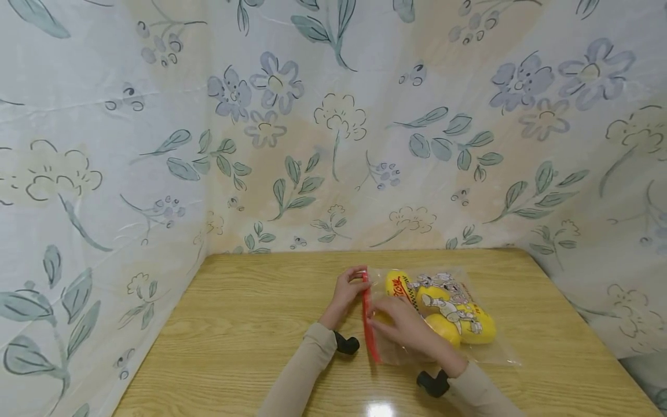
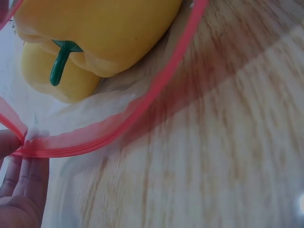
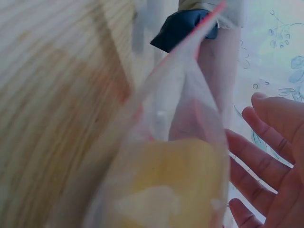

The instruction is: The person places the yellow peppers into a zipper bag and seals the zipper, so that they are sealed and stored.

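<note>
A clear zip bag (image 1: 500, 352) printed with cartoon figures lies on the table, its red zip edge (image 1: 371, 341) facing left. Several yellow things (image 1: 476, 327) fill it; the left wrist view shows one as a yellow bell pepper (image 2: 109, 28) with a green stem (image 2: 59, 64). My left hand (image 1: 348, 292) pinches the far end of the red edge between thumb and fingers. Over the bag, near that edge, is my right hand (image 1: 409, 330). Its loosely spread fingers (image 3: 256, 156) are beside the plastic in the right wrist view. The bag's mouth gapes in the left wrist view.
The wooden table (image 1: 234, 324) extends on both sides of the bag. Floral cloth (image 1: 333, 145) hangs behind it and at the sides. Black wrist mounts (image 1: 346, 343) stick out below both hands.
</note>
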`<control>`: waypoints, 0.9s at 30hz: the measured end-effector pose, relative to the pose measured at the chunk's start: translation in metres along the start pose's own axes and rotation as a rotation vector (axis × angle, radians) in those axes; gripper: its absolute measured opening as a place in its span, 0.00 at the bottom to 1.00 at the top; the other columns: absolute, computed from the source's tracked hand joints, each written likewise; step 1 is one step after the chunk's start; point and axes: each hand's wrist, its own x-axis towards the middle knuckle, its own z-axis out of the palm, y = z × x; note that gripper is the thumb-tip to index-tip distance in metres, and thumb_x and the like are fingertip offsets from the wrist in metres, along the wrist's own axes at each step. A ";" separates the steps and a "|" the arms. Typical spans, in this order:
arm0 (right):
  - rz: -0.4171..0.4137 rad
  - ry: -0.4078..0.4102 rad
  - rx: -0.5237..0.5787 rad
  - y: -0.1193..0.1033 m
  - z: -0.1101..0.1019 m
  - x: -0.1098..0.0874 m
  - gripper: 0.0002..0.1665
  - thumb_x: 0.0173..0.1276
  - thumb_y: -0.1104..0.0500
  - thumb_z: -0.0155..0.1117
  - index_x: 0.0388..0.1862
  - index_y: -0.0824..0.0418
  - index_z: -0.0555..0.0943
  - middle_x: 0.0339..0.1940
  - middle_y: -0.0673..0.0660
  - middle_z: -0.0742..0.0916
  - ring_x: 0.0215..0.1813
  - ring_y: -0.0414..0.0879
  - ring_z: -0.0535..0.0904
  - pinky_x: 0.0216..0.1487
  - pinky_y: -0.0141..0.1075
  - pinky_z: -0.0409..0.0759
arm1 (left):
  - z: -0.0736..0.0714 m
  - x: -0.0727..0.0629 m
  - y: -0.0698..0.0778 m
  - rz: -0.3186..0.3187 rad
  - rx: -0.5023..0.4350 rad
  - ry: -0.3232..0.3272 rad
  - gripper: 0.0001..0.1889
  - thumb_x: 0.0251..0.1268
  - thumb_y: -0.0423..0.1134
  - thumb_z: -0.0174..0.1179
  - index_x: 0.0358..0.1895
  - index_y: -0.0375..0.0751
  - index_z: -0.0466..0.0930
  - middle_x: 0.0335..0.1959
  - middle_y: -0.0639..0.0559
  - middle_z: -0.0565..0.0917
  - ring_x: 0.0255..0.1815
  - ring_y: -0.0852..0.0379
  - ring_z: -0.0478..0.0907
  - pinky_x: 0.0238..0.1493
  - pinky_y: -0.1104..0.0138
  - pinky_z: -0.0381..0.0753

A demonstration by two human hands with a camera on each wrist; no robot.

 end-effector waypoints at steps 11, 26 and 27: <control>0.057 -0.058 0.100 0.009 -0.005 0.023 0.05 0.62 0.58 0.64 0.37 0.55 0.81 0.37 0.47 0.85 0.46 0.46 0.80 0.47 0.43 0.79 | -0.002 -0.009 0.018 0.017 -0.005 -0.039 0.26 0.54 0.21 0.59 0.59 0.26 0.68 0.48 0.22 0.73 0.31 0.59 0.79 0.31 0.75 0.77; 0.192 -0.120 0.187 0.035 -0.017 0.048 0.09 0.63 0.57 0.64 0.41 0.59 0.80 0.38 0.49 0.84 0.45 0.47 0.77 0.49 0.48 0.77 | -0.004 -0.007 0.017 -0.036 -0.014 -0.040 0.26 0.55 0.26 0.62 0.59 0.30 0.69 0.44 0.34 0.79 0.30 0.62 0.80 0.39 0.65 0.82; 0.198 -0.124 0.205 0.037 -0.018 0.050 0.09 0.63 0.57 0.64 0.41 0.59 0.80 0.38 0.50 0.84 0.46 0.49 0.77 0.50 0.49 0.77 | -0.004 -0.007 0.016 -0.038 -0.019 -0.039 0.26 0.55 0.26 0.62 0.59 0.30 0.69 0.44 0.36 0.79 0.30 0.62 0.80 0.39 0.65 0.82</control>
